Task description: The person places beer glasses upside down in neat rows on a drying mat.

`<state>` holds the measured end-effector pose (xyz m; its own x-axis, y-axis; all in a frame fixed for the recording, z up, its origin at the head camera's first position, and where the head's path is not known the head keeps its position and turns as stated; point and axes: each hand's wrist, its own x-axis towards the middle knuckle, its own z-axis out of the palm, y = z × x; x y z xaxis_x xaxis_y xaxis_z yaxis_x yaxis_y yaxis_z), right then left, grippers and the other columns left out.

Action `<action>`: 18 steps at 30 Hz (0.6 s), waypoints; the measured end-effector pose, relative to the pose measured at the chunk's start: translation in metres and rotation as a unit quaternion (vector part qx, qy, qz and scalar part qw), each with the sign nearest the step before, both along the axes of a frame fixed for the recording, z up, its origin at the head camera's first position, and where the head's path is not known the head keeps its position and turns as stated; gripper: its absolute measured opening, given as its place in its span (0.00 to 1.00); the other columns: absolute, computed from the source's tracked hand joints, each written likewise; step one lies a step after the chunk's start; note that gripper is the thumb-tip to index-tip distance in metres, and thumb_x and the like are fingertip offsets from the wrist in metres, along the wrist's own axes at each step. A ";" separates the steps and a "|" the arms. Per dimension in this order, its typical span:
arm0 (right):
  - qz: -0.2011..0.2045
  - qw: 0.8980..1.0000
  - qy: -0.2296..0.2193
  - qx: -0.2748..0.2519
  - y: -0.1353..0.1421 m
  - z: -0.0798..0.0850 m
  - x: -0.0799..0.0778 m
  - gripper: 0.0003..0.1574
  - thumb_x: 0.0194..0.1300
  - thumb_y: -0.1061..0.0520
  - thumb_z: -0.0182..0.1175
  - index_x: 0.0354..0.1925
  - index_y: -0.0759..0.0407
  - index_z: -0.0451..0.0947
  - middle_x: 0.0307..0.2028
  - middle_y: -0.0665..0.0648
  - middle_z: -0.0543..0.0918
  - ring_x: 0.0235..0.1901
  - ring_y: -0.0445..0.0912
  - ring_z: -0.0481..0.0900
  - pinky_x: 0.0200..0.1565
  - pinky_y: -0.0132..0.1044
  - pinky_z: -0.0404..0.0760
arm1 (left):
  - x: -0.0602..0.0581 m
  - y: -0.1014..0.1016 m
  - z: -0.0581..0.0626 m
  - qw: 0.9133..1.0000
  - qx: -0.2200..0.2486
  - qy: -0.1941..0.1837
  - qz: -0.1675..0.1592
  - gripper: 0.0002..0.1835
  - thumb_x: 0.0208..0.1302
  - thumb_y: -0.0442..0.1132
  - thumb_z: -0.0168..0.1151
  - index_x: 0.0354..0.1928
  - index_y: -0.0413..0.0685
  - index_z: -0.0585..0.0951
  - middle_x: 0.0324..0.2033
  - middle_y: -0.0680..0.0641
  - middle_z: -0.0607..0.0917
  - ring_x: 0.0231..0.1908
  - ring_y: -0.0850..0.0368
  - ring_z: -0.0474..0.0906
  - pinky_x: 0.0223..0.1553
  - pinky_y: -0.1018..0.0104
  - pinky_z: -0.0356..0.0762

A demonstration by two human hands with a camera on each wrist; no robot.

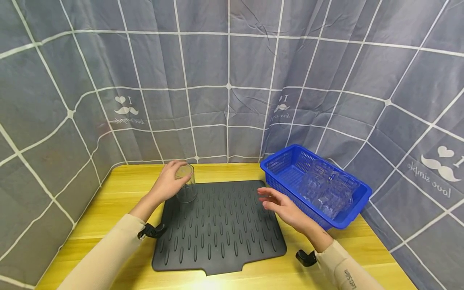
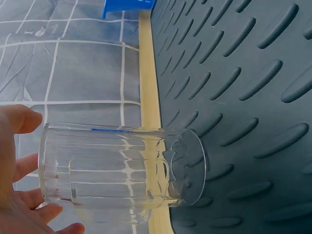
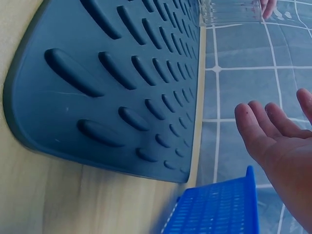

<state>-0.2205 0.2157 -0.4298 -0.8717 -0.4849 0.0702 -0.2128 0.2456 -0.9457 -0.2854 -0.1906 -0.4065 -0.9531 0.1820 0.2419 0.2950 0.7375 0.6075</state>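
A clear drinking glass point(image 1: 186, 191) stands at the far left corner of the dark grey ridged mat point(image 1: 221, 225), its thick base up by the look of it. My left hand point(image 1: 172, 179) is at the top of this glass. In the left wrist view its loosely spread thumb and fingers surround the upper end of the glass point(image 2: 122, 170), and the thumb tip shows just off its edge. Over the mat's right side, my right hand point(image 1: 282, 206) hovers with relaxed fingers and holds nothing. In the right wrist view, the palm and fingers point(image 3: 273, 126) are bare.
A blue plastic basket point(image 1: 270, 171) stands right of the mat, with several clear glasses point(image 1: 326, 189) gathered in its nearer half. Beneath lies a yellow wood-grain table point(image 1: 135, 179). A grey curtain with white grid lines point(image 1: 208, 108) hangs behind and around the table.
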 end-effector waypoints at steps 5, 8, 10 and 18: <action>-0.005 1.000 0.010 0.005 0.001 0.002 -0.002 0.29 0.78 0.54 0.53 0.73 0.56 0.64 0.70 0.63 0.69 0.68 0.63 0.68 0.60 0.33 0.76 | 0.004 -0.005 0.000 1.000 0.004 0.008 0.004 0.31 0.71 0.46 0.60 0.72 0.44 0.69 0.73 0.37 0.63 0.73 0.34 0.55 0.66 0.31 0.60; -0.005 1.000 0.012 0.008 0.001 0.004 -0.003 0.29 0.78 0.54 0.54 0.72 0.56 0.64 0.70 0.63 0.69 0.68 0.61 0.69 0.60 0.32 0.76 | 0.006 -0.007 0.000 1.000 0.005 0.015 0.008 0.30 0.70 0.45 0.60 0.71 0.44 0.69 0.72 0.36 0.63 0.73 0.34 0.55 0.66 0.31 0.61; -0.006 1.000 0.013 0.009 0.001 0.005 -0.003 0.30 0.77 0.53 0.54 0.72 0.56 0.64 0.70 0.63 0.69 0.68 0.59 0.70 0.60 0.32 0.77 | 0.008 -0.007 0.000 1.000 0.005 0.019 0.008 0.30 0.70 0.45 0.60 0.71 0.43 0.69 0.72 0.36 0.63 0.73 0.33 0.55 0.66 0.31 0.61; -0.009 1.000 0.007 0.004 0.002 0.013 -0.007 0.29 0.78 0.56 0.53 0.73 0.55 0.64 0.70 0.62 0.68 0.70 0.65 0.66 0.61 0.33 0.76 | 0.019 -0.005 0.003 0.999 0.007 0.046 0.016 0.30 0.70 0.43 0.60 0.71 0.43 0.70 0.72 0.36 0.63 0.73 0.34 0.54 0.66 0.31 0.61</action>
